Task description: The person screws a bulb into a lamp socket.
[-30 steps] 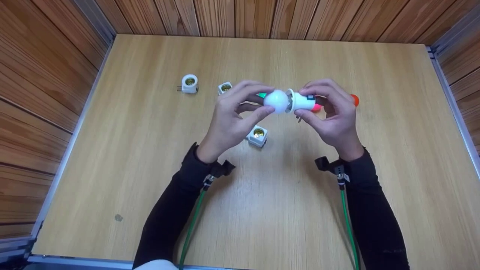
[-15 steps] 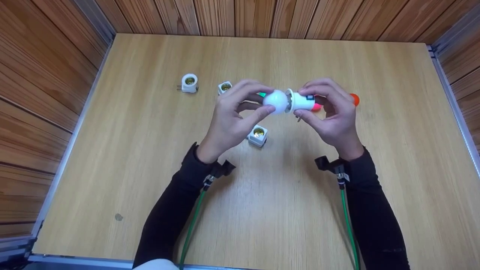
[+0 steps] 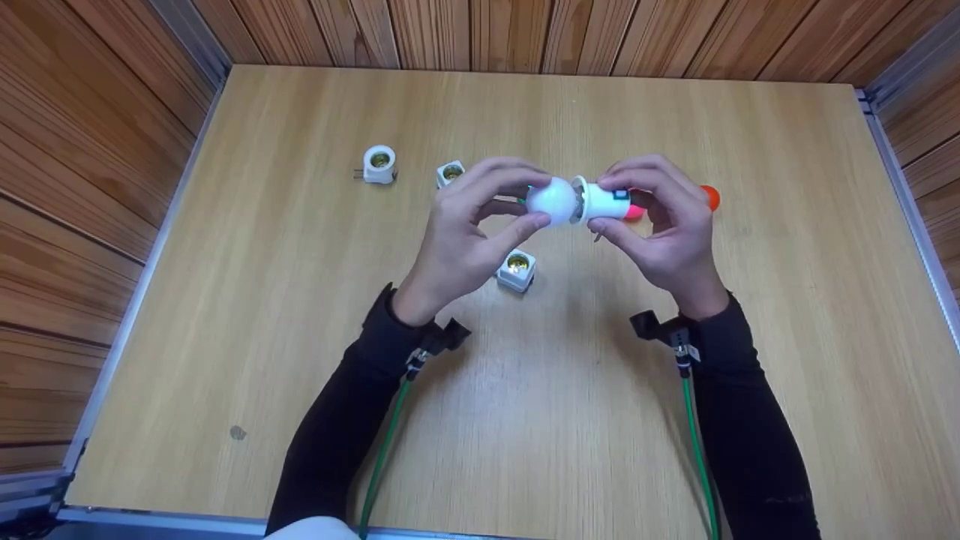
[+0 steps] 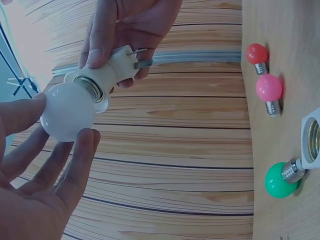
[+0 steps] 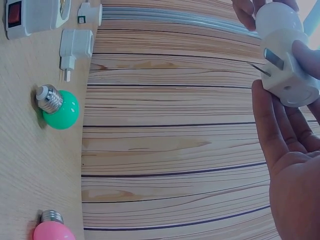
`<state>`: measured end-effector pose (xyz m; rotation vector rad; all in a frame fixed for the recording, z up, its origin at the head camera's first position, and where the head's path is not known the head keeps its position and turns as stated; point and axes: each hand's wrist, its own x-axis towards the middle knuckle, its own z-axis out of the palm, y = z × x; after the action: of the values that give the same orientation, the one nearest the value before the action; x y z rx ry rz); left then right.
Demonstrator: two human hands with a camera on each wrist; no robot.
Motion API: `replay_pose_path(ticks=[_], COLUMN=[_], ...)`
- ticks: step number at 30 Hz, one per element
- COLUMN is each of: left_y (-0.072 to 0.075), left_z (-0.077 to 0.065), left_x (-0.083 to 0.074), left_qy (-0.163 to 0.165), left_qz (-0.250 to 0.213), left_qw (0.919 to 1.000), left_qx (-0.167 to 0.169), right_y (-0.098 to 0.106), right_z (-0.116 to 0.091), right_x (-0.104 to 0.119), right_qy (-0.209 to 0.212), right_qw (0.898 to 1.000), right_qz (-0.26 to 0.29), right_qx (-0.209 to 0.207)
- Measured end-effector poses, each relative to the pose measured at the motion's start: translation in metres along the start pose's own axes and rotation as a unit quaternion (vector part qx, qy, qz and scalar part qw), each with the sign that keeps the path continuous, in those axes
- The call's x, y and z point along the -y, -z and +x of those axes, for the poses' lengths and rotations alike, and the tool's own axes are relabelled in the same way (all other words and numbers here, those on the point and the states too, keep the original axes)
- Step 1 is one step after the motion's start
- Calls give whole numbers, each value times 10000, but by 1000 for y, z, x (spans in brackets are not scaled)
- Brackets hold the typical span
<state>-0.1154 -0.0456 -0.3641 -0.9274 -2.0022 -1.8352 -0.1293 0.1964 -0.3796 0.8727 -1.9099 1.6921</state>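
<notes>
Between thumb and fingertips, my left hand (image 3: 469,221) pinches a round white light bulb (image 3: 553,201). My right hand (image 3: 667,221) grips a white plug-in lamp socket (image 3: 604,202) by its body. The bulb's metal screw base sits partly inside the socket's mouth, with some thread showing in the left wrist view, where the bulb (image 4: 68,112) and socket (image 4: 112,70) meet at a tilt. Two metal prongs stick out from the side of the socket (image 5: 287,75) in the right wrist view. Both things are held up above the table.
On the table (image 3: 300,337) stand several white sockets: one at the back left (image 3: 379,165), one behind the left hand (image 3: 450,174), and one nearer (image 3: 516,271). Coloured bulbs lie beyond the hands: green (image 4: 280,180), pink (image 4: 269,87) and red-orange (image 3: 710,197). Wood-panelled walls surround the table.
Both hands stay almost in place with the bulb and socket. The left fingers have shifted slightly on the bulb, covering more of the green bulb behind.
</notes>
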Motion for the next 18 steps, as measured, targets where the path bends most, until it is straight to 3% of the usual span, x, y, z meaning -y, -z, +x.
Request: replay_pose_path(ticks=[18], left_y=[2], left_z=[0], left_x=[0], left_qy=[-527], left_qz=[440], left_qw=[9975], left_qx=[173], right_y=[1], right_z=[1], right_x=[1], right_qy=[-162], right_qw=[9998], right_qz=[-105], right_qx=[111])
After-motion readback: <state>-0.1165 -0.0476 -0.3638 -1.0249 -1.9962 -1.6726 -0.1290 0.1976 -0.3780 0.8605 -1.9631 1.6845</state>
